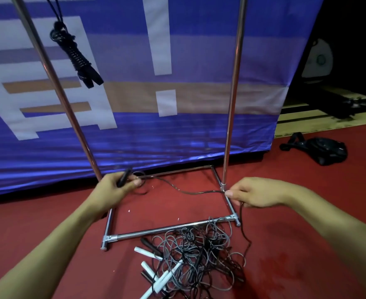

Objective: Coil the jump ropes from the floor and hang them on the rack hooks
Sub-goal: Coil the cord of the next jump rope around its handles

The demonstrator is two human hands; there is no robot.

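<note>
A black rope (184, 190) was stretched from the left hand (115, 186), clenched on its handle and first loops, toward three o'clock to the right hand's (251, 193) pinching grip. Its slack trailed toward six o'clock into the tangled pile (199, 255) on the floor, nearer the right hand.

We read only a white exclamation mark on the blue banner (177, 137); other strokes cropped, illegible.
</note>
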